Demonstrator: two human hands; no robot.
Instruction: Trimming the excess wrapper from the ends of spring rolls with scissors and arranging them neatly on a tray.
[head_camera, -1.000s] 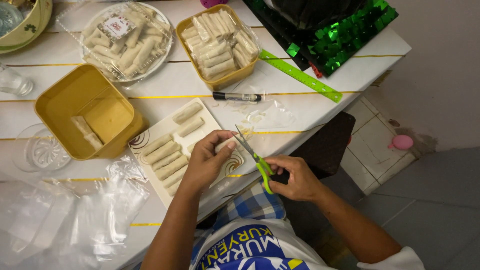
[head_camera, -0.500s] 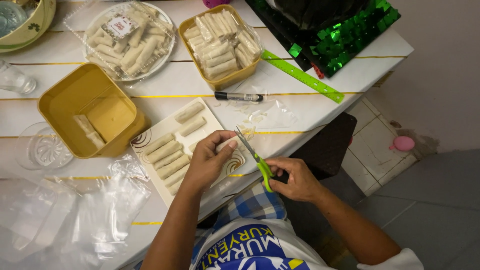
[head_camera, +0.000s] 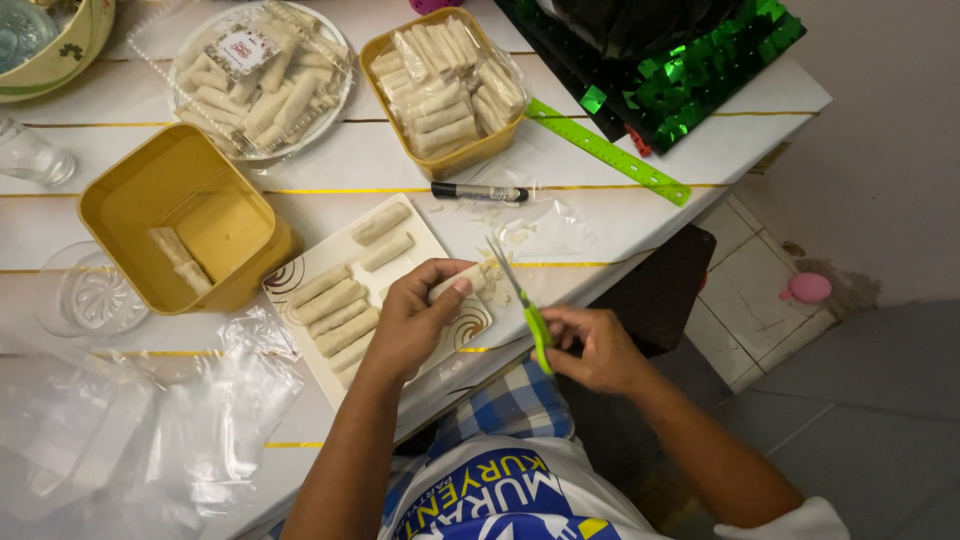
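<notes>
Little has shifted: left hand (head_camera: 405, 325) still grips a pale roll (head_camera: 458, 281), right hand (head_camera: 590, 345) closed on green scissors (head_camera: 525, 308) at its end.

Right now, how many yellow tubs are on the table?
2. One yellow tub sits at the left, nearly empty, with a couple of rolls inside. The other tub stands near the top centre, packed with wrapped rolls. Others may lie outside the view.

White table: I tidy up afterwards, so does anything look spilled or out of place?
Yes. Small pale scraps lie scattered on the white table between the black marker and the scissors. A pink round thing sits alone on the floor to the right. Nothing else stands out.
</notes>
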